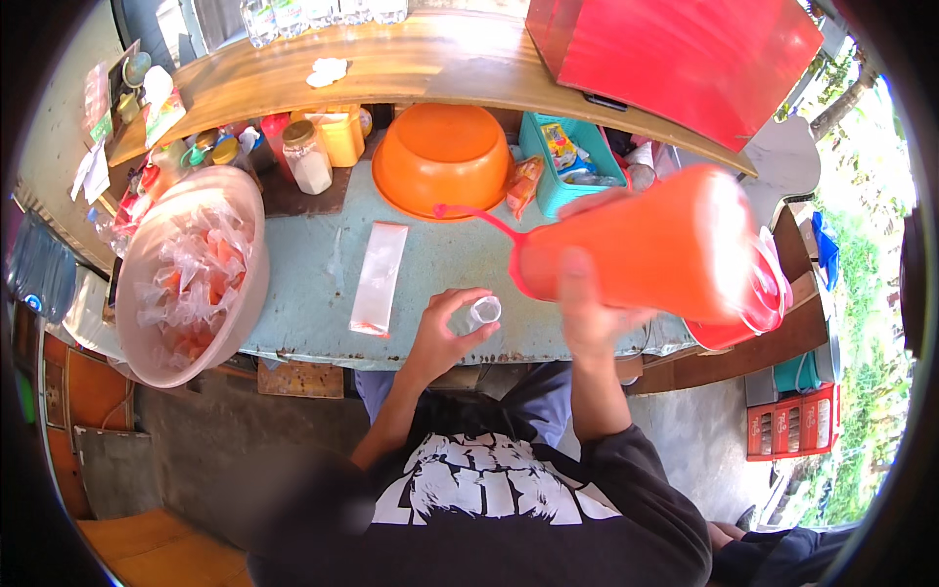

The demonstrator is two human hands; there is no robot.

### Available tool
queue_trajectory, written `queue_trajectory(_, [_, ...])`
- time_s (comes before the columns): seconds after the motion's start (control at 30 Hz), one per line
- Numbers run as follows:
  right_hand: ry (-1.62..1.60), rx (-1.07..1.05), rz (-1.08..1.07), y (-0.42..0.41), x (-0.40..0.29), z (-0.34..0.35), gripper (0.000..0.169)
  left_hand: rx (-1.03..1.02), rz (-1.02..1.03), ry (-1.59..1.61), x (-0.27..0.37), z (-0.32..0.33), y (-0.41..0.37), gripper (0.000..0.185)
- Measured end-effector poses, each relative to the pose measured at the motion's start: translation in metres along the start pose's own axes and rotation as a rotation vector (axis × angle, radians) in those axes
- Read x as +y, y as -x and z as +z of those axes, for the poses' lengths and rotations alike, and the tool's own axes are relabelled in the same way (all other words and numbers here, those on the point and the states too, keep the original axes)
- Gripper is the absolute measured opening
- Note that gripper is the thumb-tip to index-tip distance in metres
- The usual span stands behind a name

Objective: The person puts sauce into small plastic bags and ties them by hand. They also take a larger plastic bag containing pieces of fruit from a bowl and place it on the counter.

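My left hand grips a small clear plastic piece with a round open mouth, either a bag or a cup; I cannot tell which. My right hand holds an orange-red pitcher by its side, tipped over with its pink-rimmed end to the left. Motion blurs the pitcher, and a thin pink strip juts from its rim. Left of my left hand, a flat pack of clear plastic bags lies on the pale blue tabletop. A pale pink tub at the left contains knotted clear bags with orange contents.
An upturned orange basin sits at the back beside a teal basket of packets. Jars crowd under a wooden shelf. At right, a red pail stands partly behind the pitcher. Another person's dark clothing shows lower right.
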State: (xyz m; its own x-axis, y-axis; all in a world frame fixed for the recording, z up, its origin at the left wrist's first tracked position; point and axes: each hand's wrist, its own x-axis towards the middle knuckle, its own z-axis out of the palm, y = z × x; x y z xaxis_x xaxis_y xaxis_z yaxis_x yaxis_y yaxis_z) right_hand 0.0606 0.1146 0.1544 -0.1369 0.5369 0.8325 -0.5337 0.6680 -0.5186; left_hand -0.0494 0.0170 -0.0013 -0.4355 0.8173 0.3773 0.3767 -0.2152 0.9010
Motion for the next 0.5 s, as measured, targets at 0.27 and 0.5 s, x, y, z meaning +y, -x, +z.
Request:
queue_trajectory(0.27, [0.244,0.068,0.224,0.044,0.039,0.004,0.057,-0.014,-0.023,-0.022,-0.009,0.004,0.002,0.047])
queue_trajectory(0.5, [-0.008,0.018,0.098,0.015,0.004,-0.003,0.055,-0.005,-0.032,0.017,-0.002,0.001,-0.002,0.049])
